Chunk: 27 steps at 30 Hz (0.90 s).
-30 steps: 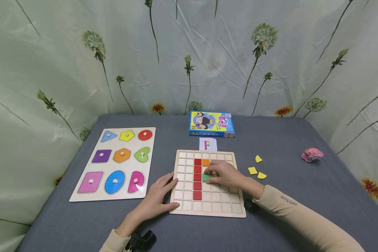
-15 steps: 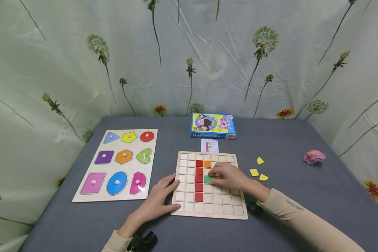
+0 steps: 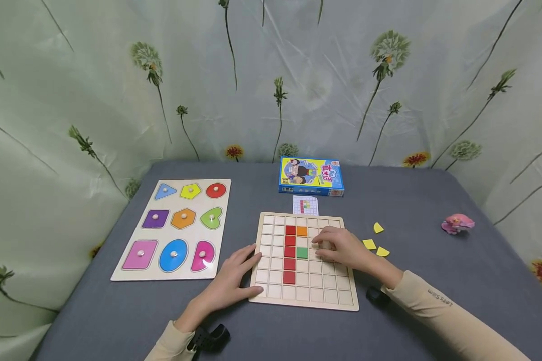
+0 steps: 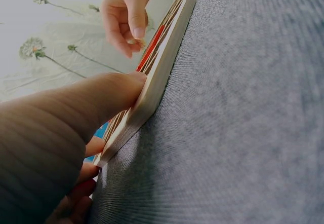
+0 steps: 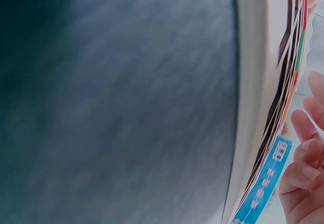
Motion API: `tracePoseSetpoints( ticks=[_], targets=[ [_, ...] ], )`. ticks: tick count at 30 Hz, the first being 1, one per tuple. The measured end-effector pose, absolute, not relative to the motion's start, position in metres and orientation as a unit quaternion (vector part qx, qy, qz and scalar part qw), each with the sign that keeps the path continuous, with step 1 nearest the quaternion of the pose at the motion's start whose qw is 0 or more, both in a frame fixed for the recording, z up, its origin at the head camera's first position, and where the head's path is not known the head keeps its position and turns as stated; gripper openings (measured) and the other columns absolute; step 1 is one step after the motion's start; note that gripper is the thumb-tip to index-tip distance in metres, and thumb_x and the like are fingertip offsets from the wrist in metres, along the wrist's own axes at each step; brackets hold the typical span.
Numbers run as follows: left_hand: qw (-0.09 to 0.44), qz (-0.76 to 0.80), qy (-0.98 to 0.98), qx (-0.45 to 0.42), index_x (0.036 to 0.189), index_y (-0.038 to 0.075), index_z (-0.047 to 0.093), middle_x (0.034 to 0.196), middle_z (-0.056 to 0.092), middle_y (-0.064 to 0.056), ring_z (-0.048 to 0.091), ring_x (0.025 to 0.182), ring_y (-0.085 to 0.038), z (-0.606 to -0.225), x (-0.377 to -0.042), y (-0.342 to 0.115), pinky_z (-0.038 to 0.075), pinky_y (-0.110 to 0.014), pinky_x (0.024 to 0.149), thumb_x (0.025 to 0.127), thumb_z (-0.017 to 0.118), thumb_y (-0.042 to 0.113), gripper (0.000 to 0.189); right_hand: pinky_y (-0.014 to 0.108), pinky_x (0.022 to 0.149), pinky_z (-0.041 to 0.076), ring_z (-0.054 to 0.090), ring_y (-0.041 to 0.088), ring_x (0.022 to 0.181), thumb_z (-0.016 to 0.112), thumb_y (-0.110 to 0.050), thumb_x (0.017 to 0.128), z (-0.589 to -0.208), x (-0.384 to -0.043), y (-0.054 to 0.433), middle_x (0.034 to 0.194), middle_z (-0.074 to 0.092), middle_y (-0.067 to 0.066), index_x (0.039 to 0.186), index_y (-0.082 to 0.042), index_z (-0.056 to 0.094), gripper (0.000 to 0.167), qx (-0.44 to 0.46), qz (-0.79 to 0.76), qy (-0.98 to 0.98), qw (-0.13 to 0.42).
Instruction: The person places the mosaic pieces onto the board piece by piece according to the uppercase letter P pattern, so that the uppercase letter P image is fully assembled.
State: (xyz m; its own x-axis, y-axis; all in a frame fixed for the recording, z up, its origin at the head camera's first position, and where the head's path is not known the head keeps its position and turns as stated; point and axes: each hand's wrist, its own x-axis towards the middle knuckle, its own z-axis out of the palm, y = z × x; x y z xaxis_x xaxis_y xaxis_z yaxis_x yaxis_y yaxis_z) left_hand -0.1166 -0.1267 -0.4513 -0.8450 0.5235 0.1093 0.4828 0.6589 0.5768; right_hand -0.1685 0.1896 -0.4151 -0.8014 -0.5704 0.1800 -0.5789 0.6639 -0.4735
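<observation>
Has a green tile [image 3: 302, 252] set beside red tiles [image 3: 289, 252] on the grid board [image 3: 316, 281], midway between the tabletop's [image 3: 275, 336] side edges. Rests left hand [image 3: 228, 281], fingers spread, against the board's left edge; holds right hand [image 3: 345, 248], fingers loosely bent, over its right half.

The right sleeve [image 3: 451, 319] reads "LetsSlim"; the blue-and-yellow box [image 3: 310, 176] bears Chinese characters too small to read.

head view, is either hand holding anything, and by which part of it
Nothing appears to be gripped: the right hand looks empty, and the left hand only touches the left edge of the pale wooden grid board.
</observation>
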Motion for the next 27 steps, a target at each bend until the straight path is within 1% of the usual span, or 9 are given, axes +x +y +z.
tracePoseSetpoints(
  ticks=[2, 8, 13, 16, 22, 25, 27],
  targets=[
    [0.037, 0.308, 0.91, 0.275, 0.143, 0.011, 0.041, 0.153, 0.031, -0.012, 0.029, 0.139, -0.034, -0.45, -0.118, -0.126, 0.027, -0.063, 0.106, 0.079, 0.071, 0.04, 0.076, 0.017, 0.059, 0.039, 0.046, 0.004, 0.066, 0.072, -0.018, 0.082, -0.414, -0.169, 0.194, 0.095, 0.069, 0.0, 0.102, -0.01, 0.071, 0.022, 0.311, 0.264, -0.913, 0.017],
    [0.033, 0.306, 0.909, 0.28, 0.143, 0.01, 0.04, 0.153, 0.03, -0.012, 0.028, 0.139, -0.035, -0.449, -0.119, -0.125, 0.027, -0.062, 0.106, 0.079, 0.071, 0.038, 0.076, 0.018, 0.061, 0.04, 0.048, 0.006, 0.067, 0.072, -0.015, 0.081, -0.413, -0.171, 0.207, 0.095, 0.069, 0.002, 0.101, -0.009, 0.072, 0.021, 0.303, 0.257, -0.917, 0.035],
    [0.032, 0.301, 0.911, 0.28, 0.143, 0.011, 0.039, 0.153, 0.03, -0.011, 0.028, 0.14, -0.034, -0.449, -0.119, -0.126, 0.027, -0.061, 0.106, 0.08, 0.071, 0.038, 0.076, 0.018, 0.057, 0.039, 0.045, 0.004, 0.063, 0.071, -0.012, 0.082, -0.412, -0.171, 0.218, 0.096, 0.068, 0.003, 0.101, -0.008, 0.071, 0.02, 0.296, 0.262, -0.917, 0.046],
    [0.028, 0.297, 0.911, 0.285, 0.143, 0.01, 0.039, 0.153, 0.03, -0.012, 0.028, 0.14, -0.034, -0.448, -0.12, -0.126, 0.028, -0.062, 0.106, 0.08, 0.07, 0.038, 0.075, 0.018, 0.056, 0.036, 0.044, 0.004, 0.063, 0.071, -0.011, 0.082, -0.411, -0.171, 0.226, 0.095, 0.068, 0.003, 0.101, -0.007, 0.071, 0.02, 0.289, 0.26, -0.92, 0.056],
    [0.026, 0.303, 0.907, 0.29, 0.142, 0.009, 0.04, 0.153, 0.031, -0.014, 0.029, 0.139, -0.035, -0.448, -0.12, -0.125, 0.028, -0.062, 0.105, 0.08, 0.071, 0.037, 0.075, 0.017, 0.053, 0.035, 0.038, -0.002, 0.058, 0.07, -0.007, 0.081, -0.41, -0.172, 0.242, 0.095, 0.068, 0.006, 0.101, -0.006, 0.071, 0.019, 0.281, 0.25, -0.924, 0.072],
    [0.031, 0.301, 0.909, 0.286, 0.143, 0.01, 0.04, 0.153, 0.03, -0.013, 0.028, 0.14, -0.035, -0.448, -0.12, -0.125, 0.028, -0.062, 0.105, 0.08, 0.071, 0.037, 0.075, 0.018, 0.053, 0.037, 0.039, -0.002, 0.058, 0.069, -0.005, 0.082, -0.409, -0.172, 0.249, 0.097, 0.068, 0.006, 0.101, -0.006, 0.071, 0.019, 0.284, 0.244, -0.924, 0.082],
    [0.035, 0.3, 0.91, 0.283, 0.143, 0.01, 0.04, 0.153, 0.03, -0.012, 0.028, 0.14, -0.034, -0.448, -0.12, -0.126, 0.027, -0.062, 0.106, 0.08, 0.071, 0.037, 0.076, 0.02, 0.055, 0.039, 0.044, 0.0, 0.061, 0.069, -0.005, 0.082, -0.408, -0.173, 0.253, 0.098, 0.068, 0.007, 0.101, -0.006, 0.071, 0.019, 0.285, 0.239, -0.924, 0.086]
  ],
)
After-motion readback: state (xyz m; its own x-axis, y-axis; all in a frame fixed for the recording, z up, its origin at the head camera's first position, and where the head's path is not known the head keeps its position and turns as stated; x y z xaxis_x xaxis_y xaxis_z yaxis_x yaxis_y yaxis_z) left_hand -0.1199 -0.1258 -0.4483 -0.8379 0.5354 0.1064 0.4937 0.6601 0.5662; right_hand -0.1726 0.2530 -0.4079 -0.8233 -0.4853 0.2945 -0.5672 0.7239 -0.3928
